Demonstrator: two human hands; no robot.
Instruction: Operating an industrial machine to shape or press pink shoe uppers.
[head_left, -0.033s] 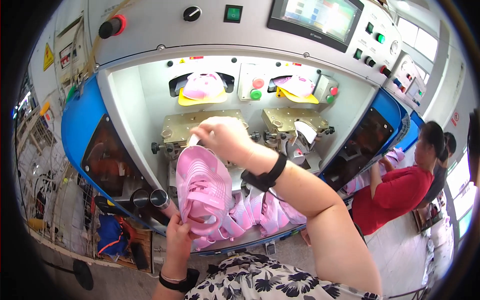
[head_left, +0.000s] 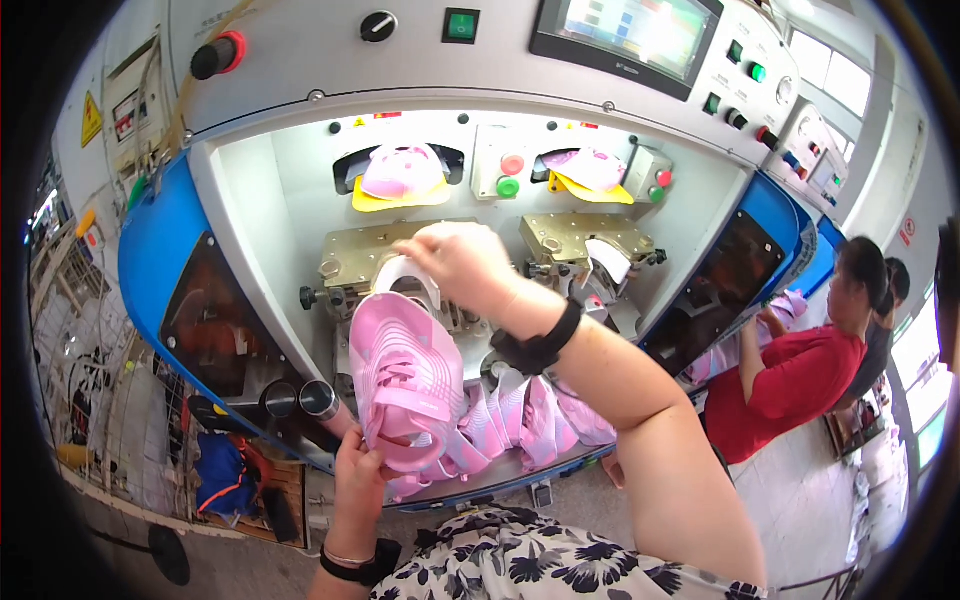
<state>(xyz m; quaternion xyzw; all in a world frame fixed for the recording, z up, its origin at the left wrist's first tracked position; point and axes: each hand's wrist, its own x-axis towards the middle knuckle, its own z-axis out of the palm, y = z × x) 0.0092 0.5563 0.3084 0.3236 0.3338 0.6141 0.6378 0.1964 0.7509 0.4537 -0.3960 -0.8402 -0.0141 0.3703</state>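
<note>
My left hand [head_left: 358, 470] is closed on the heel collar of a pink shoe upper [head_left: 405, 375]. The upper has lighter lines, laces and a strap, and its toe points away from me. Beyond that toe is a white curved piece [head_left: 408, 272], in front of the left metal clamp block [head_left: 350, 255]. My right hand [head_left: 462, 265] pinches its upper edge, fingers bent together; the thumb is partly hidden. A black band circles each wrist.
Several pink uppers [head_left: 535, 425] lie along the machine's front ledge. Pink uppers on yellow holders [head_left: 405, 195] sit in the back openings. A second clamp block [head_left: 585, 238] with a white curved plate [head_left: 608, 262] stands right. A person in red [head_left: 800, 385] works at the right.
My right hand has shifted slightly right and up, showing more of the white curved piece. The pink upper and my left hand stay nearly in place.
</note>
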